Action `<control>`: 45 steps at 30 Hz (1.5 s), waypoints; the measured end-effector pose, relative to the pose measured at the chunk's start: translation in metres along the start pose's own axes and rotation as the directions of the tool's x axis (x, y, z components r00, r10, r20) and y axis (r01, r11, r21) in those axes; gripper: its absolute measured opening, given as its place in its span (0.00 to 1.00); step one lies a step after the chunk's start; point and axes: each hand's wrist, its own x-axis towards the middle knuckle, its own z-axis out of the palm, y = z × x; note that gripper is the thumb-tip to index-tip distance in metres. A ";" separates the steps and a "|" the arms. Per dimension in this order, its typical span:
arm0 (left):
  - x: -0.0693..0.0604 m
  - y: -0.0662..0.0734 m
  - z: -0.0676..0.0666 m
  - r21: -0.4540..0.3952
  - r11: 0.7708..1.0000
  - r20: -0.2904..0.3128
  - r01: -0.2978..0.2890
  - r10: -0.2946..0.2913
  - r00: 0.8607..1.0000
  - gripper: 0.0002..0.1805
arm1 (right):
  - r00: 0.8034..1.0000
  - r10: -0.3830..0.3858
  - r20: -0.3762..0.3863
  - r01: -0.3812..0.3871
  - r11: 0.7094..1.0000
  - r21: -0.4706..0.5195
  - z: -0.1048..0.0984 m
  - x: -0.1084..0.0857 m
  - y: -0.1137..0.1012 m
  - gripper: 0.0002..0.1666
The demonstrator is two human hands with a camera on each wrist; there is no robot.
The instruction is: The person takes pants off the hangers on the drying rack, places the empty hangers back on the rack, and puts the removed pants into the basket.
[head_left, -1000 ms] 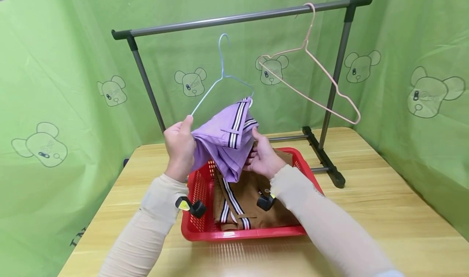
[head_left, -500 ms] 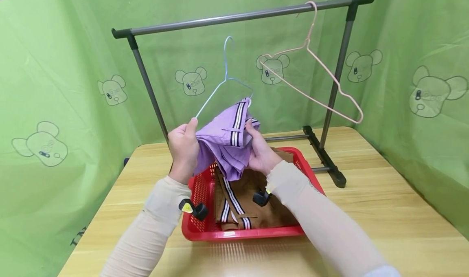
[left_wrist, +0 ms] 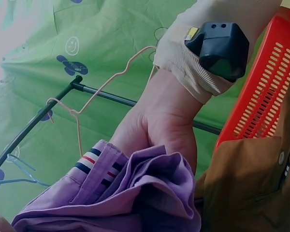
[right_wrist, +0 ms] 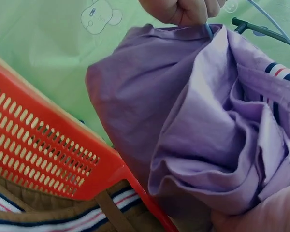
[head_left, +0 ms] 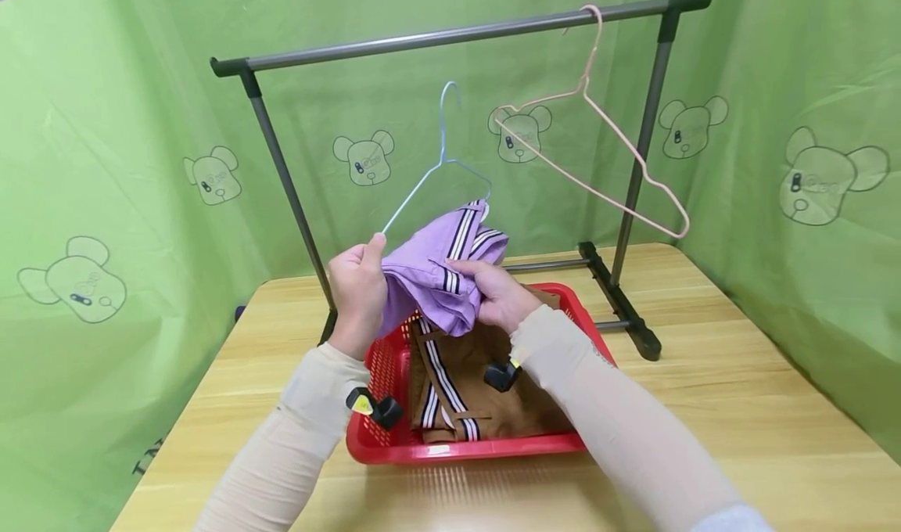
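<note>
My left hand (head_left: 357,288) grips the lower left corner of a light blue wire hanger (head_left: 443,125), thumb on top. Draped over the hanger's lower part is a purple garment (head_left: 422,249) with a striped band and a belt loop. My right hand (head_left: 501,296) pinches its gathered cloth at the right, thumb across the stripes and fingers mostly hidden behind. In the left wrist view the right hand (left_wrist: 157,133) disappears behind the folds. The right wrist view has the left hand (right_wrist: 183,10) at the hanger's end, above the bunched purple cloth (right_wrist: 203,125).
Below the hands, a red perforated basket (head_left: 464,451) holds folded brown clothing (head_left: 514,407) with striped bands. Behind it a metal clothes rack (head_left: 422,43) stands on the wooden table (head_left: 732,407). A pink hanger (head_left: 660,181) hangs toward the bar's right end.
The blue hanger and purple garment have shifted slightly right and down with my left hand. My right thumb has moved left from the garment's right edge onto its striped band.
</note>
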 end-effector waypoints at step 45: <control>-0.004 -0.009 -0.002 0.145 0.988 0.028 -0.044 0.040 0.999 0.28 | 0.967 -0.255 0.028 0.250 0.961 0.119 0.019 -0.014 -0.012 0.29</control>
